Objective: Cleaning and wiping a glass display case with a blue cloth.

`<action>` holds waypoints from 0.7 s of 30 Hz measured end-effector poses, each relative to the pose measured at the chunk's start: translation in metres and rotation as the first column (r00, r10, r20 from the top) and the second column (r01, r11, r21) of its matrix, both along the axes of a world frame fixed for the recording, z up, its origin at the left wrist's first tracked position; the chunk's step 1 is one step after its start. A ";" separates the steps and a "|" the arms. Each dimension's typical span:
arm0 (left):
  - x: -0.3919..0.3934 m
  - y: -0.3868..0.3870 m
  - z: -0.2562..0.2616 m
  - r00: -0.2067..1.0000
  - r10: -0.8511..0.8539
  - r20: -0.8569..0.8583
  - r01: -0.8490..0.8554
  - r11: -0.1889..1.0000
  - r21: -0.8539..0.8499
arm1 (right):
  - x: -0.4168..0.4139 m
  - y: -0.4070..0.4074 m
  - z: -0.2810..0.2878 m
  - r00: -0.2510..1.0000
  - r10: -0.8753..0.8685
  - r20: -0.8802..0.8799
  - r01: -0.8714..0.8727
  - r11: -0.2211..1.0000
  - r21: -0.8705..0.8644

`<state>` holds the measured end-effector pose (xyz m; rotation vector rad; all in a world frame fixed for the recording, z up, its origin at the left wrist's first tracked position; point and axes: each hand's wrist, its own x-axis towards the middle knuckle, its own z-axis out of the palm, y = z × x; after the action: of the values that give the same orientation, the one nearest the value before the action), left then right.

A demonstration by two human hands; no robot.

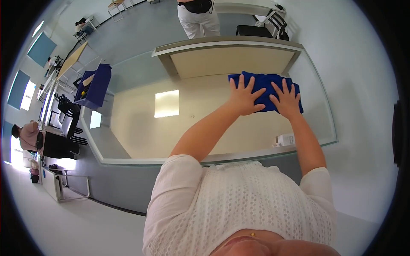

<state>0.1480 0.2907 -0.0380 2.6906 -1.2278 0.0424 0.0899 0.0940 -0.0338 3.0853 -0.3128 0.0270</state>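
A folded blue cloth [272, 80] lies on the glass top [205, 134] of a display counter, towards its far right part. My left hand [245, 99] rests palm down on the cloth's left part, fingers spread, with the thumb near the front edge. Beside it, my right hand [287, 100] presses flat on the right part, its fingers apart too. Neither hand is closed around the fabric. Through the glass I see the counter's cream-coloured inside and a small white box [285, 140] near the front right.
A purple bin [99, 86] holding several items stands past the counter's left edge. Beyond the far edge are a person in white trousers [198, 20] and a black chair [254, 31]. A white wall [358, 96] borders the right side. Another person [32, 137] stands at far left.
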 end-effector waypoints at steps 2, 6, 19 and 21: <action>-0.002 0.040 0.001 1.000 0.017 -0.003 -0.017 1.000 -0.010 | 0.001 0.035 -0.001 0.997 0.071 0.020 -0.071 0.997 0.007; -0.010 0.120 0.002 0.998 0.052 0.024 -0.053 0.999 0.014 | 0.003 0.106 -0.002 0.987 0.156 0.035 -0.157 0.987 0.036; -0.070 0.345 0.017 0.965 0.262 0.001 -0.262 0.963 0.065 | -0.023 0.316 0.010 0.832 0.552 0.057 -0.552 0.814 0.180; -0.084 0.366 0.018 0.945 0.325 -0.020 -0.322 0.942 0.096 | -0.032 0.337 0.008 0.791 0.608 0.069 -0.610 0.771 0.183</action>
<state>0.0642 0.6572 -0.0196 2.9314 -0.7823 -0.0180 0.0580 0.4311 -0.0263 3.2191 0.7495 0.0264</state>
